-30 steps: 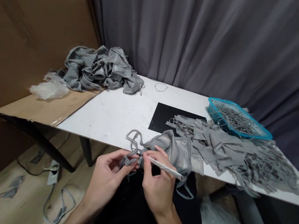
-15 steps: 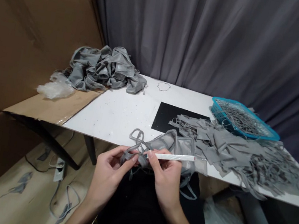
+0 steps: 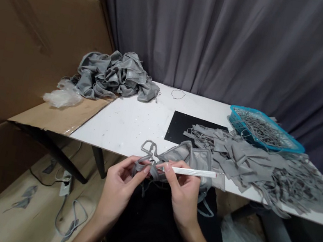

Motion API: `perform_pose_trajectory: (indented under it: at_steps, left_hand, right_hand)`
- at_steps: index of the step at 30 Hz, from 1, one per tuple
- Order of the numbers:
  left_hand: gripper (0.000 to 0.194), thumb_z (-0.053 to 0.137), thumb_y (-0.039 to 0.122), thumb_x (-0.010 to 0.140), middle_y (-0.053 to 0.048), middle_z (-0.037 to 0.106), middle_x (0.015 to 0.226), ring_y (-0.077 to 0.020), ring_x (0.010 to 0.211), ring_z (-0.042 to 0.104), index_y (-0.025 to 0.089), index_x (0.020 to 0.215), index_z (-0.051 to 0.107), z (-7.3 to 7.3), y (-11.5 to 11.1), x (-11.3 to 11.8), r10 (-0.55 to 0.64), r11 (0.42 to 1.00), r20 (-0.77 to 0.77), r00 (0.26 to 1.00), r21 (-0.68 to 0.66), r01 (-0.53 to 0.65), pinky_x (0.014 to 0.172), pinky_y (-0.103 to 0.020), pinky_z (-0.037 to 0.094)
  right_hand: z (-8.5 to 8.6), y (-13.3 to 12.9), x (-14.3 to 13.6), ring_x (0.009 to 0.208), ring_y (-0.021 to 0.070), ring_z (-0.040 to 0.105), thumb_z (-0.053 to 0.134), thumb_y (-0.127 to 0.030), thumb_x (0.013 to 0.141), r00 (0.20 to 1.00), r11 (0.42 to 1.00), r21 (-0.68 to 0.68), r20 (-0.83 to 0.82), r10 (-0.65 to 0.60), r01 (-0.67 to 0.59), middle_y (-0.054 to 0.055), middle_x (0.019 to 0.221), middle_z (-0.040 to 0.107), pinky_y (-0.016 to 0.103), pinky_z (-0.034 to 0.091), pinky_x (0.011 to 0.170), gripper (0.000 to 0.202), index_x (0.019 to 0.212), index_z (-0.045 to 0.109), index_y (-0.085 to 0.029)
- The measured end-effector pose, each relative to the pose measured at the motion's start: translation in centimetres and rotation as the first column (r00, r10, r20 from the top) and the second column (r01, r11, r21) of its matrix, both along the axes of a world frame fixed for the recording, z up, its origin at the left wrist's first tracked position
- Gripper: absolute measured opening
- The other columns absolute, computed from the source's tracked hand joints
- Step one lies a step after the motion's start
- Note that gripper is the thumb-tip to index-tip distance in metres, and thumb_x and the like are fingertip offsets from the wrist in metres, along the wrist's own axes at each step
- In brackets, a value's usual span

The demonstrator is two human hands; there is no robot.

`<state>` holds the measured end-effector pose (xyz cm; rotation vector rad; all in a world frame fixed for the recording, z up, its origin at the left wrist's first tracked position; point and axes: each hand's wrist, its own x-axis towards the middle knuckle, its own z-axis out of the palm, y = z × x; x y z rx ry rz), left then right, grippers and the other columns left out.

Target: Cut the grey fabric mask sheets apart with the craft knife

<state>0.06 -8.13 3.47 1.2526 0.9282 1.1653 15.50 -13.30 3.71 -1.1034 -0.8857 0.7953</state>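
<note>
At the table's front edge my left hand [image 3: 122, 183] pinches a narrow grey strap [image 3: 148, 147] of a sheer grey fabric piece between thumb and fingertips. The body of the fabric piece [image 3: 200, 159] lies partly on the table, behind and under my right hand [image 3: 184, 194]. That hand is closed around a slim, flat white stick-like tool [image 3: 197, 173], which points to the right. Its other tip, near the strap at my left fingers, is mostly hidden, so its exact kind is unclear. Loops of strap hang below the hands.
Grey fabric strips [image 3: 245, 160] cover the table's right side, beside a blue basket [image 3: 288, 148] of thin grey cords. A black mat [image 3: 179, 126] lies mid-table. Back left are a heap of grey fabric [image 3: 119, 74] and a clear plastic bag [image 3: 64, 95]. A cardboard wall [image 3: 30, 52] stands left.
My right hand has shifted slightly right with the white tool, a little farther from my left hand. My left hand keeps its pinch on the strap. The view has moved slightly.
</note>
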Motion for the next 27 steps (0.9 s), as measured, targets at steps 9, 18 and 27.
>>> perform_pose_trajectory:
  at_steps: [9,18,27]
  left_hand:
    - [0.023,0.092,0.04,0.091,-0.002,0.082,0.094,-0.0179,0.087,0.075,0.021,0.101,0.083,-0.69,0.11,0.49,-0.055,0.998,0.044,0.998,-0.034,0.056,0.084,-0.025,0.062]
    - [0.021,0.09,0.039,0.093,-0.002,0.081,0.093,-0.0177,0.087,0.074,0.021,0.099,0.082,-0.26,0.06,0.47,-0.074,0.996,0.05,0.996,-0.035,0.076,0.084,-0.024,0.061]
    - [0.021,0.09,0.038,0.094,-0.003,0.083,0.099,-0.0183,0.098,0.076,0.021,0.104,0.082,-0.62,0.13,0.34,-0.066,0.997,0.069,0.995,-0.036,0.069,0.093,-0.024,0.061]
  right_hand:
    - [-0.58,0.35,0.24,0.083,0.0198,0.069,0.082,-0.041,0.1,0.997,0.999,0.013,0.059,-0.039,0.038,0.002,0.083,0.074,0.031,0.055,0.081,0.028,0.082,0.073,-0.021]
    - [-0.28,0.31,-0.37,0.094,0.0233,0.073,0.081,-0.039,0.1,0.986,0.995,0.034,0.134,-0.096,0.092,0.005,0.089,0.077,0.037,0.059,0.095,0.028,0.08,0.07,-0.023]
    - [-0.38,0.27,-0.56,0.092,0.0215,0.074,0.08,-0.033,0.101,0.978,0.992,0.074,0.174,-0.112,0.101,0.002,0.088,0.078,0.042,0.056,0.113,0.024,0.08,0.074,-0.024]
